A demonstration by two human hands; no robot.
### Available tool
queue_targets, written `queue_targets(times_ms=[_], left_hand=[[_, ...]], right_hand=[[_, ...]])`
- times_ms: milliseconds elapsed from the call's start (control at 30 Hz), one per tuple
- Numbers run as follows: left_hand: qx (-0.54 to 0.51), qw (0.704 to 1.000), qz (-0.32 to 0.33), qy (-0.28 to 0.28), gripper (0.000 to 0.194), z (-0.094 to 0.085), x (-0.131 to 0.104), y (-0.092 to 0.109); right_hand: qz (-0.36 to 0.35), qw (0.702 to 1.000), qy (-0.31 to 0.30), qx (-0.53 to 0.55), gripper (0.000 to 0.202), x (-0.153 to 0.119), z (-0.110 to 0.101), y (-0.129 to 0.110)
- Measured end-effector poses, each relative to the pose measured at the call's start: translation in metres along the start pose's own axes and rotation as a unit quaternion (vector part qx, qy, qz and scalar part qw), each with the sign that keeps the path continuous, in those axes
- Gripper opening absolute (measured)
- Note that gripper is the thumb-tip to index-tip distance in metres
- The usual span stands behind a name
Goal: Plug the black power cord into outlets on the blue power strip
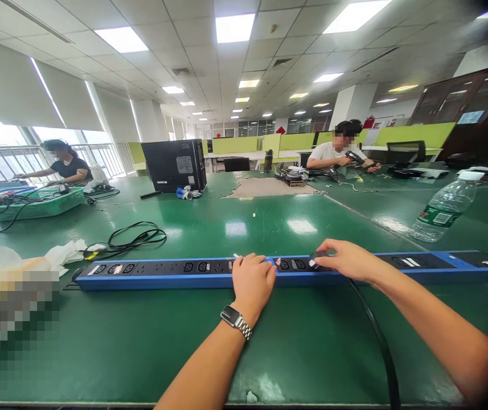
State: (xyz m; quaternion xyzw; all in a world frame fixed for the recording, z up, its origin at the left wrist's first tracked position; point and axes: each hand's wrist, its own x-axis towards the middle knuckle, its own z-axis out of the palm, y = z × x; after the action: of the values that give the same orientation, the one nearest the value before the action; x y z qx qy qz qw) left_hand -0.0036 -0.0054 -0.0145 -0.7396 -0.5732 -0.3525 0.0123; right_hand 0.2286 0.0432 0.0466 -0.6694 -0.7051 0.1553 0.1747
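Note:
A long blue power strip with a black socket face lies across the green table. My left hand, with a watch on its wrist, rests over the strip's middle, its fingers bent round the strip. To the right, my right hand pinches a black plug at the socket face; fingers partly hide it, and whether it is fully seated I cannot tell. A thick black cable runs from below this hand to the table's front edge.
Beyond the strip are a coiled black cable, a black computer case and a green basket. A plastic bottle stands at the right. Two people work at the far left and far right. White wrapping lies by the strip's left end.

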Motion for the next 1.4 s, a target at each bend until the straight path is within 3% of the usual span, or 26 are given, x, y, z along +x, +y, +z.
queue_targets(times_ms=[100,267,367,700,833,1000,1200,1400], left_hand=[[0.002,1.0,-0.004,0.004,0.017,0.001,0.0,0.001],[0.006,1.0,0.003,0.003,0.018,0.001,0.0,0.001],[0.009,1.0,0.002,0.002,0.019,0.0,-0.001,0.002],[0.005,1.0,0.003,0.005,0.02,-0.001,-0.001,0.001],[0.003,1.0,0.005,0.002,0.021,-0.001,-0.002,0.001],[0.005,1.0,0.002,0.006,0.02,0.0,-0.003,0.001],[0.012,1.0,0.006,0.001,0.021,0.0,-0.003,0.003],[0.016,1.0,0.012,0.002,0.022,0.0,-0.004,0.002]], right_hand=[[0.0,1.0,-0.026,-0.013,0.021,0.002,-0.002,0.003],[0.014,0.985,0.002,-0.169,0.022,-0.006,-0.002,-0.029],[0.016,0.977,-0.025,-0.21,0.031,-0.011,0.004,-0.042],[-0.005,0.98,-0.072,-0.184,0.032,0.003,-0.002,-0.026],[0.001,0.973,-0.073,-0.219,0.031,0.003,-0.005,-0.027],[-0.01,0.977,-0.103,-0.186,0.037,-0.003,-0.001,-0.026],[0.022,0.952,-0.101,-0.29,0.041,-0.013,0.008,-0.039],[0.017,0.956,-0.113,-0.27,0.041,-0.013,0.006,-0.039]])
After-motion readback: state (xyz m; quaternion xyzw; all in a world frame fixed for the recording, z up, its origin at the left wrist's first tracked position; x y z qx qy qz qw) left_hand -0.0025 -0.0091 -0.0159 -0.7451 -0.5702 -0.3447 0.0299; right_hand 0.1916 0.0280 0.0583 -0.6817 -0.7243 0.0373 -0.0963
